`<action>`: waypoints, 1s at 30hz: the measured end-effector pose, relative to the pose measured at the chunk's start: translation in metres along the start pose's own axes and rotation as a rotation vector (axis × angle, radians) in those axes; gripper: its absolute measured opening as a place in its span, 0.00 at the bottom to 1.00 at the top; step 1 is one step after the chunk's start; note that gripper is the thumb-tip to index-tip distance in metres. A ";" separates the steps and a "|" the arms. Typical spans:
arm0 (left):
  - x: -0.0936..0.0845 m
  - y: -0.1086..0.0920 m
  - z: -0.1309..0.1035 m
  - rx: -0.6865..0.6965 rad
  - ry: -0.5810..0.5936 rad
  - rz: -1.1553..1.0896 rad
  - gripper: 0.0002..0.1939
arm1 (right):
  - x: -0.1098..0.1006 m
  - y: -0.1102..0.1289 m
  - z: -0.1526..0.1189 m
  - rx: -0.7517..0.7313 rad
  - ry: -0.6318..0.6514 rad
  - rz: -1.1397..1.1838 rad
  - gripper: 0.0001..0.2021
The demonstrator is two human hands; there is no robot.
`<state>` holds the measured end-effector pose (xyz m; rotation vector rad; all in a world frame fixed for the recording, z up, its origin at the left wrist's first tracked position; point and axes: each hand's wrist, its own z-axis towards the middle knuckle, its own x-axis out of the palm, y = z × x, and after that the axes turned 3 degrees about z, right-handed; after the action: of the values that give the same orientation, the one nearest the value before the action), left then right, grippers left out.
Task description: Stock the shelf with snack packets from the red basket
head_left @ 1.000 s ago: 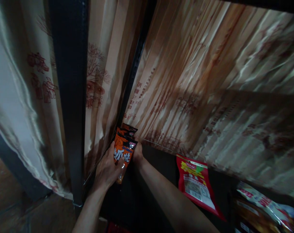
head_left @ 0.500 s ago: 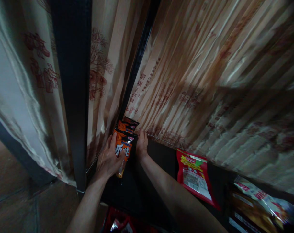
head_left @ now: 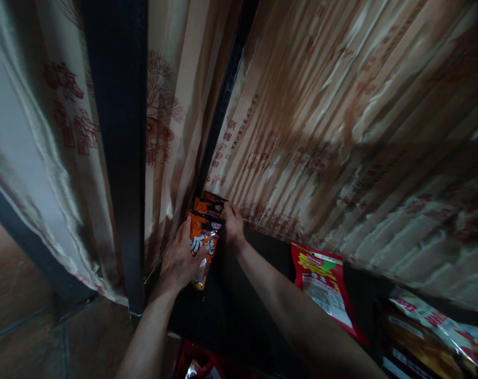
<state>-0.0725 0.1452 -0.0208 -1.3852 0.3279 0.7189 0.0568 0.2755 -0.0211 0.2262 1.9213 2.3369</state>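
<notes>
Orange and black snack packets (head_left: 203, 242) stand one behind another in the far left corner of a dark shelf (head_left: 223, 316). My left hand (head_left: 179, 258) grips the front packet from its left side, thumb across its face. At the right edge of the packets behind, my right hand (head_left: 233, 223) has its fingers bent, touching the upper edge. What its fingertips hold there is too small to make out.
A red snack bag (head_left: 326, 287) lies to the right on the shelf, with brown and white packages (head_left: 420, 337) beyond it. Patterned curtains (head_left: 286, 131) hang behind. A dark post (head_left: 124, 158) stands at left. Below is a red container (head_left: 183, 358).
The view has shifted slightly, so things sit a little further right. My right hand has moved up a little along the packets' edge. My left hand stays on the front packet.
</notes>
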 end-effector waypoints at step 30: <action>0.011 -0.005 -0.011 0.056 -0.268 0.187 0.32 | -0.048 0.036 -0.030 0.181 -0.181 0.114 0.09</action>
<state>-0.0589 0.1379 -0.0261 -1.1978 0.2652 1.0304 0.0993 0.2307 0.0059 0.5559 2.0787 2.1214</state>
